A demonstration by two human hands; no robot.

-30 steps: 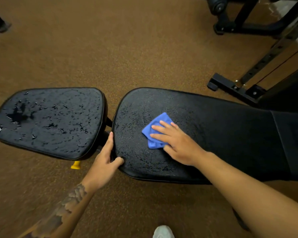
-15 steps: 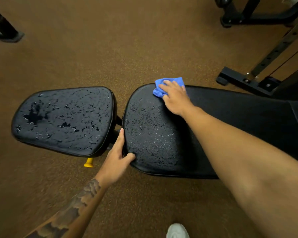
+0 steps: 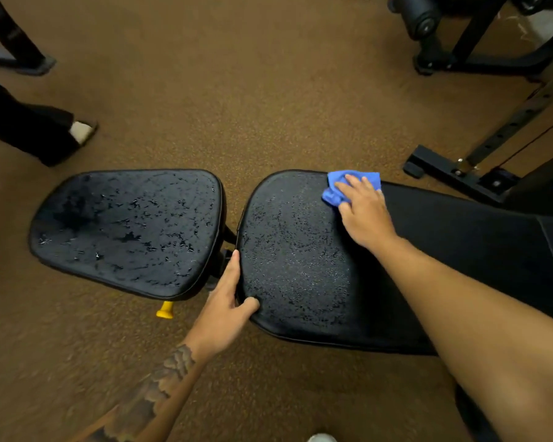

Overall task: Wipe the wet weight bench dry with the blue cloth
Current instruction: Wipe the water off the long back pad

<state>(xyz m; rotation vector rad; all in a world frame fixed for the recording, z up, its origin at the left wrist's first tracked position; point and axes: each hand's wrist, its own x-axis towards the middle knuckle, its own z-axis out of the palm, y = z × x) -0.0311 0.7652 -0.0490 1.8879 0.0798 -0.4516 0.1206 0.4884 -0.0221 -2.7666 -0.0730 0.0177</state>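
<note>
The black weight bench has two pads. The seat pad on the left is covered with water drops and small puddles. The long back pad on the right carries fine droplets over its left end; its right part looks matte and dry. My right hand presses the crumpled blue cloth flat onto the far edge of the back pad. My left hand grips the near left corner of the back pad, thumb on top, fingers in the gap between the pads.
A yellow knob sticks out under the seat pad. A black rack frame and a roller pad stand at the right and back right. Another person's leg and shoe are at the left. Brown floor surrounds the bench.
My right hand slid the blue cloth from the middle of the back pad up to its far edge and holds there. My left hand kept its grip on the corner.
</note>
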